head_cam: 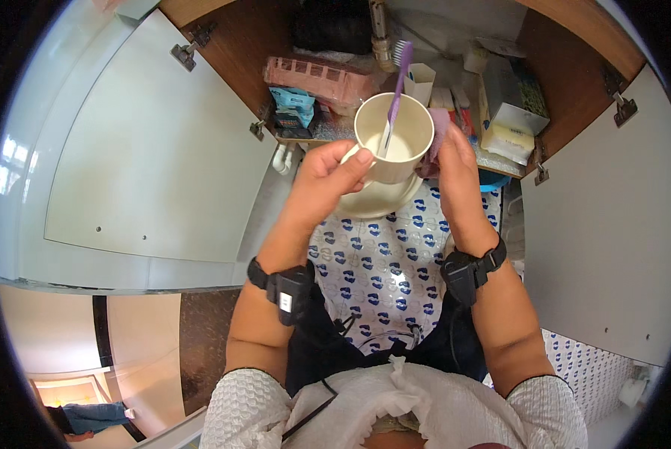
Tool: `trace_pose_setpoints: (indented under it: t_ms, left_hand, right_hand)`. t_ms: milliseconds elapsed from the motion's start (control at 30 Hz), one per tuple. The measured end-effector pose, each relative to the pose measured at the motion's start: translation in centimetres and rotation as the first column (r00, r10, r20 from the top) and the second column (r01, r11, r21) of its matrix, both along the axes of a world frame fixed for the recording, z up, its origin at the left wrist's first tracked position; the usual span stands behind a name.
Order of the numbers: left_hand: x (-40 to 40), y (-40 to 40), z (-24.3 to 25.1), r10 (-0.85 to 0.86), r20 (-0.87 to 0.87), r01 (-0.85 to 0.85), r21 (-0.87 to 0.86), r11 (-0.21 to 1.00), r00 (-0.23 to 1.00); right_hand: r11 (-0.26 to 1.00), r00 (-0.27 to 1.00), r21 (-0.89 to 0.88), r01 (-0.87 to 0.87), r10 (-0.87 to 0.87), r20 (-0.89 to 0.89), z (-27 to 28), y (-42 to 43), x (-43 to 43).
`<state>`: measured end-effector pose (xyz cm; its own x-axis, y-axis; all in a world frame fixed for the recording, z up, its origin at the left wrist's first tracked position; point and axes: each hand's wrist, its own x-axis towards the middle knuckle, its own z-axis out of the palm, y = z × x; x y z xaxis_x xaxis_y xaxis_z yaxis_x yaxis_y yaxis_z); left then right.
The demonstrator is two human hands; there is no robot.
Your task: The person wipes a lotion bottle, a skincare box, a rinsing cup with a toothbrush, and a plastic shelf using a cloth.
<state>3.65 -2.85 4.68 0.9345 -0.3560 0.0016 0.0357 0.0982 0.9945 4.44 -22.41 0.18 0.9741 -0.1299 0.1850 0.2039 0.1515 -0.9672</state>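
Observation:
A cream mug (401, 168) is held up in front of the open cabinet, its mouth turned towards me. My left hand (335, 174) grips its handle. Inside the mug leans a purple and white toothbrush (400, 84), bristles up. My right hand (460, 163) presses a mauve cloth (438, 134) against the mug's right side; part of the cloth is hidden by the fingers. Just beneath the mug is a round cream dish or basin (377, 203), partly covered by the mug and my left hand; what supports it cannot be told.
Both cabinet doors (161, 146) (599, 224) stand open at the sides. On the cabinet shelf are a pink plastic basket (318, 78), blue packets (291, 106), a grey box (509, 95) and a yellow-white pack (507, 145), around a drain pipe (381, 39). A person's clothed part (91, 418) shows at lower left.

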Motion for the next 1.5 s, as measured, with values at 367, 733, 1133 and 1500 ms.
trace_pose_setpoints:
  t_ms: [367,733,1133,1500]
  left_hand:
    - [-0.4,3.0,-0.9,-0.121,0.052,0.126,-0.09,0.988,0.991]
    - [0.0,1.8,-1.4,-0.21,-0.011,0.21,-0.034,0.977,0.978]
    - [0.2,1.1,-2.6,0.128,-0.07,-0.134,-0.093,0.987,0.989]
    - [0.8,1.4,-2.2,0.358,-0.031,-0.359,-0.082,0.93,0.933]
  right_hand:
    - [0.877,0.874,0.349,-0.33,0.423,-0.238,1.0,2.4,-1.1]
    - [0.903,0.964,0.363,-0.231,0.262,-0.037,0.8,1.1,-0.2]
    - [0.904,0.964,0.347,-0.25,0.267,0.0,2.0,1.1,-0.4]
    - [0.987,0.96,-0.076,-0.142,0.157,0.234,0.8,1.8,-0.7]
